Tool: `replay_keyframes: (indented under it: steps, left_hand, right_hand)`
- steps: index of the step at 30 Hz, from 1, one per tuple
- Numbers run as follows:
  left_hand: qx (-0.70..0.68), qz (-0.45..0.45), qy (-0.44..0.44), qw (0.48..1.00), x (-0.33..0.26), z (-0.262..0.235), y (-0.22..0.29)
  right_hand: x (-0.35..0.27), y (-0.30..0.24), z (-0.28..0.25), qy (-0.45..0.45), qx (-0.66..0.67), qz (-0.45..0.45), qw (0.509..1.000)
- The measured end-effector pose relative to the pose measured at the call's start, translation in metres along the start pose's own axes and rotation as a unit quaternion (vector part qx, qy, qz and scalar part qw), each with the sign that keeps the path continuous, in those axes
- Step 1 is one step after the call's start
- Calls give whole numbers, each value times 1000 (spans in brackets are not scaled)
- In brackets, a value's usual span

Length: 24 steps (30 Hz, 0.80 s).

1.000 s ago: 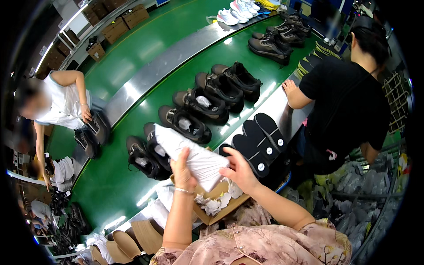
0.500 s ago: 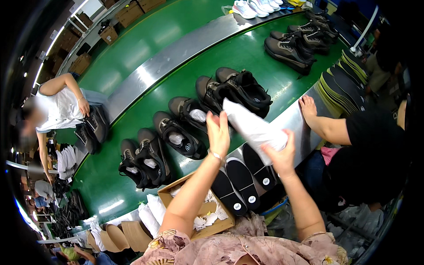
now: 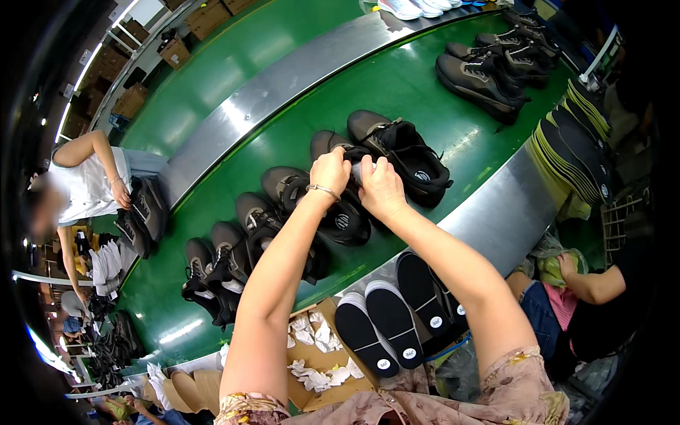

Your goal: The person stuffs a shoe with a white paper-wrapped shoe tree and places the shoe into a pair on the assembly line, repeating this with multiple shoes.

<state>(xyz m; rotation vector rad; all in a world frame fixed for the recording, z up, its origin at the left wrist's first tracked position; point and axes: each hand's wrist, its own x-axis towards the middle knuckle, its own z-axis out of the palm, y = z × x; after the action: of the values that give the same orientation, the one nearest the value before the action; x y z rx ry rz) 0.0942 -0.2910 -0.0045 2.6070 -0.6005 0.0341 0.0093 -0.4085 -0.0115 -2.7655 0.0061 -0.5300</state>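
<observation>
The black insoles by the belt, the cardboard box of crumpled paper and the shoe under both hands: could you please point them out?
black insoles (image 3: 386,326), head view, on the middle of one dark insole.
cardboard box (image 3: 327,393), head view, on its front wall.
shoe (image 3: 343,219), head view, on its dark heel part.

Both bare forearms stretched forward from the lower edge, left hand (image 3: 331,170) and right hand (image 3: 379,188) side by side, nearly touching, fingers curled downward, thin bracelet on the left wrist

Five dark shoes (image 3: 333,191) in the near row, four insoles (image 3: 397,319)
</observation>
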Motion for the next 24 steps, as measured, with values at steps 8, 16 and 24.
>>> replay_keyframes:
  steps: [8,16,24]
  left_hand:
    - [-26,-7,-13,1000,-4,-3,-4]
    - [-42,40,-16,998,0,-4,-8]
    - [6,65,-16,998,-9,-4,1]
  right_hand:
    - [-6,-1,-3,-149,-62,-64,985]
    - [10,24,4,-249,202,-34,947]
    - [16,12,36,-254,168,-35,952]
